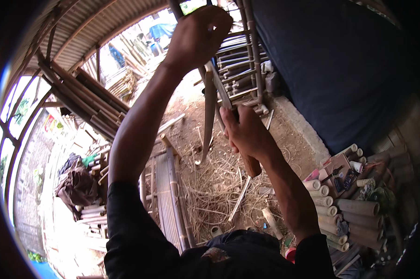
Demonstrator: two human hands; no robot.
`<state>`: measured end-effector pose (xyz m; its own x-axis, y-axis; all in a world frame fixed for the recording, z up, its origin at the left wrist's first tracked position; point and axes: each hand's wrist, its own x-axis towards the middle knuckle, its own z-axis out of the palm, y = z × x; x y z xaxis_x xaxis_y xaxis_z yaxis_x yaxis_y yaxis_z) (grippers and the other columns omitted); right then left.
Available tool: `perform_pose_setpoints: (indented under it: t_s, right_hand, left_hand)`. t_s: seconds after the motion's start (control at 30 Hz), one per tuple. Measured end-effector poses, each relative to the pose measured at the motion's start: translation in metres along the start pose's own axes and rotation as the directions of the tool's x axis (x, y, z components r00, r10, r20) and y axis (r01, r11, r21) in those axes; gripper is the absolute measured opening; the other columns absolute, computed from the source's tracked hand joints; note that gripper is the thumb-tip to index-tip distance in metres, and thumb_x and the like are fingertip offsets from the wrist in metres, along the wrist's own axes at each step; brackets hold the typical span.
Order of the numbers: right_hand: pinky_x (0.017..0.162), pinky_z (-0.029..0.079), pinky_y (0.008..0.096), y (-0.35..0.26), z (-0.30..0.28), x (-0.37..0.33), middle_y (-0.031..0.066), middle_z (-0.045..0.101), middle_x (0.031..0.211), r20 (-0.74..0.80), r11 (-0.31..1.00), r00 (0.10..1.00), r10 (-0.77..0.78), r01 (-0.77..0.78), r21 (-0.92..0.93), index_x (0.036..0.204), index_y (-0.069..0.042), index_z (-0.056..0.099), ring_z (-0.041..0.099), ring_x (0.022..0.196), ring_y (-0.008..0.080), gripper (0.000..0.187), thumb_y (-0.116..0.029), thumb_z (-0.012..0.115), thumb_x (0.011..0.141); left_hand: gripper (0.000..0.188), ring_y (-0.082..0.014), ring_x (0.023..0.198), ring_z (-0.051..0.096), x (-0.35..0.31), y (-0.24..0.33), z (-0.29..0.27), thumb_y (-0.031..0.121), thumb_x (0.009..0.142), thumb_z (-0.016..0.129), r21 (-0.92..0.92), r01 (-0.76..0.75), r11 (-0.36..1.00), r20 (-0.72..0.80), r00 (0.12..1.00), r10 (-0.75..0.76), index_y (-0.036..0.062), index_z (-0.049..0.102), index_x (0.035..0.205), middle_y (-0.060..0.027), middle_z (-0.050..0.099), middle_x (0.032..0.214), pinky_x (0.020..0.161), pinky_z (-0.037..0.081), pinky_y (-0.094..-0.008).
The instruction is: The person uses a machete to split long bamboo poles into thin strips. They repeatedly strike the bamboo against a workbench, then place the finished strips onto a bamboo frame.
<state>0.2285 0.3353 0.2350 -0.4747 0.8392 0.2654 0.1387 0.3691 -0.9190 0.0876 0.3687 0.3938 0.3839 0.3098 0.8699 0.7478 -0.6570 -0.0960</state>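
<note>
My left hand (198,37) is raised at the top, its fingers closed round a dark, slender bamboo pole (174,7) that shows above and below the fist. Lower and to the right, my right hand (247,132) grips a large knife. The wooden handle (251,165) sticks out below the fist, and the grey blade (221,88) slants up and left toward the pole. Beside the blade, a long curved bamboo strip (208,111) hangs down, its lower tip curled. Whether the blade touches the pole is hard to make out.
Thin bamboo shavings (210,195) litter the dirt floor. A slatted bamboo bench (165,200) stands left of me. Cut bamboo tubes (359,209) are stacked at the right, near a big dark sheet (331,69). A bamboo rack (240,60) stands ahead, and long poles (86,100) lean at the left.
</note>
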Motion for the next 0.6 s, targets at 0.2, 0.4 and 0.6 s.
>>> perform_pose_setpoints:
  t_s: [0.2, 0.4, 0.6]
  right_hand:
    - [0.045, 0.049, 0.0340, -0.007, -0.015, -0.005, 0.0150, 0.057, 0.062, -0.059, 0.997, 0.998, 0.021, -0.025, -0.072, 0.087, 0.005, 0.051, 0.059, 0.050, 0.0232, 0.041, -0.034, 0.049, 0.099]
    - [0.042, 0.047, 0.0333, -0.026, -0.018, -0.002, 0.0126, 0.058, 0.062, -0.137, 0.905, 0.989, -0.050, -0.013, -0.425, 0.089, 0.006, 0.052, 0.059, 0.048, 0.0206, 0.040, -0.033, 0.049, 0.099]
    - [0.034, 0.044, 0.0266, 0.036, 0.032, 0.005, 0.0029, 0.051, 0.058, -0.107, 0.971, 0.969, 0.222, -0.210, 0.113, 0.086, -0.001, 0.049, 0.050, 0.039, 0.0105, 0.034, -0.032, 0.047, 0.100]
  left_hand:
    - [0.016, -0.0166, 0.077, 0.070, -0.050, -0.009, -0.011, 0.015, 0.084, 0.070, 0.060, 0.300, 0.952, 0.507, 0.812, -0.288, 0.0045, 0.069, 0.096, -0.0060, 0.071, 0.084, 0.070, 0.055, -0.0291]
    - [0.015, -0.0140, 0.078, 0.071, -0.062, -0.023, -0.006, 0.019, 0.085, 0.072, 0.050, 0.326, 0.944, 0.396, 0.861, -0.319, 0.0054, 0.070, 0.092, -0.0066, 0.072, 0.081, 0.069, 0.055, -0.0296]
    - [0.015, -0.0138, 0.078, 0.070, -0.070, -0.022, 0.015, 0.015, 0.084, 0.072, -0.193, 0.335, 0.922, 0.378, 0.893, -0.245, 0.0015, 0.069, 0.091, -0.0074, 0.070, 0.089, 0.066, 0.055, -0.0273]
